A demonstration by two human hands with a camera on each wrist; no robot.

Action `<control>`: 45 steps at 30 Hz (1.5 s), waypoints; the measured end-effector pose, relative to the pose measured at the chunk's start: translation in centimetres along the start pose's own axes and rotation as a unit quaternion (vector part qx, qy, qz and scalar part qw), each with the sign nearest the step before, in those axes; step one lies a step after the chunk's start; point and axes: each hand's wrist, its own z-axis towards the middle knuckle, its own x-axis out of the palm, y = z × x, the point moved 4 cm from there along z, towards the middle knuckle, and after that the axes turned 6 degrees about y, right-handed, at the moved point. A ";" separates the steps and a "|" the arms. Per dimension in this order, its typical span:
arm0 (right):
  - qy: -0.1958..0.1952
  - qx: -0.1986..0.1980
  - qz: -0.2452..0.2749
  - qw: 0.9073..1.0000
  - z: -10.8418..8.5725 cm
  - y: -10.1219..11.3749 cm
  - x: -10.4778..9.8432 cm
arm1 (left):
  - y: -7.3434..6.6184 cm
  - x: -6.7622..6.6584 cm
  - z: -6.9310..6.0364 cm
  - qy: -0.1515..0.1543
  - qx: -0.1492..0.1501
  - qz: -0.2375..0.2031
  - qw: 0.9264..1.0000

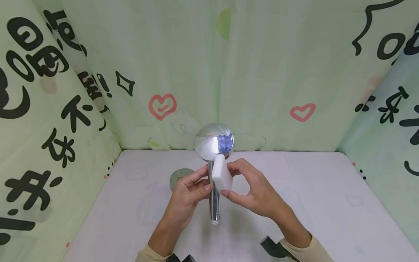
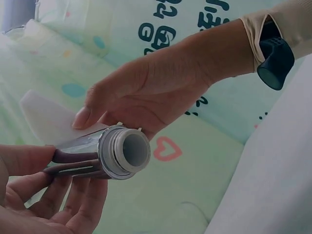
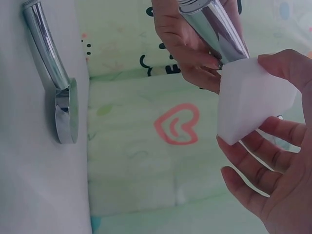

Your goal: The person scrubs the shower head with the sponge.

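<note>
A chrome hand shower (image 1: pixel 214 207) stands roughly upright above the table, its round shiny head at the top. My left hand (image 1: pixel 190 198) grips its handle between thumb and fingers. In the left wrist view, the threaded open end of the handle (image 2: pixel 127 152) points towards the camera. With thumb and fingertips my right hand (image 1: pixel 262 193) pinches a white block-shaped sponge (image 1: pixel 223 173). The sponge lies against the handle just below the head, as the right wrist view of the sponge (image 3: pixel 251 100) also shows. It covers part of the handle.
On the white table (image 1: pixel 294 203) a second chrome hand shower (image 3: pixel 48 53) lies. In the head view a grey-green disc (image 1: pixel 176 179) shows behind my left hand, partly hidden. Printed green cloth walls (image 1: pixel 262 72) enclose the table at the back and sides.
</note>
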 end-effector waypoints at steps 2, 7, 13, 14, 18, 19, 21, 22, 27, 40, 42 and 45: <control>0.000 0.000 -0.005 1.000 0.0 0.0 0.0 | 0.1 -0.1 0.1 -0.003 -0.002 -0.003 1.000; 0.016 0.030 -0.015 0.999 -0.4 -0.1 0.1 | 0.1 -0.4 0.3 -0.019 0.005 -0.002 1.000; 0.047 0.049 -0.033 0.997 -0.9 -0.1 0.3 | 0.0 -0.9 0.5 -0.063 0.021 0.006 0.998; 0.051 0.046 -0.037 0.997 -0.9 -0.1 0.3 | 0.0 -0.9 0.5 -0.071 0.023 0.006 0.997; 0.066 0.035 -0.050 0.996 -1.1 -0.1 0.5 | -0.1 -1.3 0.6 -0.091 0.024 0.003 0.996; 0.068 0.032 -0.053 0.996 -1.1 -0.1 0.5 | -0.2 -1.3 0.6 -0.094 0.023 0.003 0.995; 0.074 0.030 -0.060 0.995 -1.2 -0.1 0.6 | -0.2 -1.4 0.6 -0.101 0.019 0.001 0.995; 0.075 0.028 -0.063 0.995 -1.3 -0.1 0.6 | -0.2 -1.4 0.5 -0.104 0.018 0.000 0.994; 0.082 0.011 -0.065 0.994 -1.4 -0.1 0.7 | -0.3 -1.5 0.5 -0.108 0.024 -0.014 0.994; 0.099 -0.046 -0.077 0.991 -1.6 0.0 0.8 | -0.5 -2.0 0.7 -0.118 0.040 -0.018 0.992; 0.098 -0.057 -0.075 0.991 -1.6 0.0 0.8 | -0.5 -2.1 0.8 -0.119 0.042 -0.020 0.992; 0.085 -0.079 -0.080 0.990 -1.7 0.2 0.8 | -0.5 -2.0 0.7 -0.118 0.045 -0.024 0.992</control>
